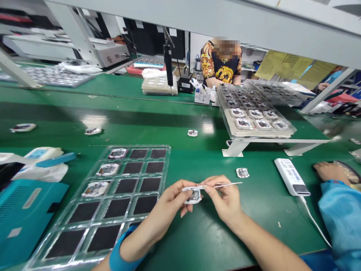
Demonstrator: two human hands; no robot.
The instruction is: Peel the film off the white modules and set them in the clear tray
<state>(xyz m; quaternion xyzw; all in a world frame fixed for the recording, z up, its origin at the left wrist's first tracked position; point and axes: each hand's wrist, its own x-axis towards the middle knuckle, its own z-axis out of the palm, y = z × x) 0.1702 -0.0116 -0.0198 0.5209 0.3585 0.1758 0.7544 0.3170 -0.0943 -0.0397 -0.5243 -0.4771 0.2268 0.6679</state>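
Note:
My left hand (169, 203) pinches a small white square module (193, 195) just above the green table, near its front edge. My right hand (224, 199) is closed on thin metal tweezers (227, 184), whose working end meets the module's top edge while the other end points right. A clear plastic tray (93, 222) with dark pockets lies to the left of my hands; three of its far-left pockets hold similar modules (96, 189).
Loose modules (242, 172) lie scattered on the green mat. A white device with a cable (291, 177) lies to the right, beside a co-worker's hand and blue sleeve (335, 203). A raised stand carries stacked filled trays (254, 113). A teal box (22, 218) sits front left. Another person sits across the table.

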